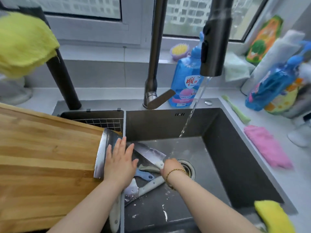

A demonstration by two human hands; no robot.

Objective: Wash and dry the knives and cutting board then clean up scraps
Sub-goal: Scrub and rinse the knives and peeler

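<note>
Across left side of sink (235, 148): board (42, 157), tilted. On board's right end: cleaver (101, 153), left hand (120, 163) flat on blade, fingers straight and spread. In basin: second cleaver (149, 153), white handle gripped by right hand (171, 167), fingers curled round. On basin floor: third knife (144, 187)

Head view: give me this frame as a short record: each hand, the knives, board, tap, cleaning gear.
left hand: flat, fingers straight, on the blade of the board-side cleaver
right hand: grips the white handle of the sink cleaver
third knife: white-handled, lying on the sink floor
cutting board: wooden, left of the sink
tap: running
cleaning gear: yellow sponge at front right, pink cloth on right counter
</note>
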